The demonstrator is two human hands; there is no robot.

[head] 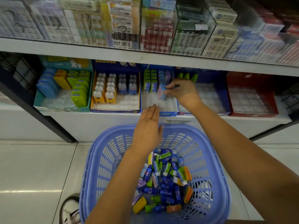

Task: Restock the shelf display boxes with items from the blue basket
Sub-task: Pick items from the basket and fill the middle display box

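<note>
The left grip [148, 125] hovers released, fingers straight and together, above the far rim of the blue basket [191, 128] and just short of the front wall of the blue display box [168, 113]. To its right and deeper in, the right grip [182, 91] pinches a small blue-and-pink pack [162, 92] by its top, setting it upright at the front of a row in that box, right of the green packs [150, 81]. So one item seems to be going into place; next the pack wants seating in the clear tray insert [160, 104], then a matching pack must be picked out of the mixed pile [166, 178] lying below both grips in the basket. Left of the grips stand a teal box [61, 109] of flat coloured cases and a box of bear-shaped items [113, 110]; right of them are a box with green-capped pieces [187, 76] and a red box [252, 94]. The white shelf board [145, 57] overhangs, limiting headroom.
</note>
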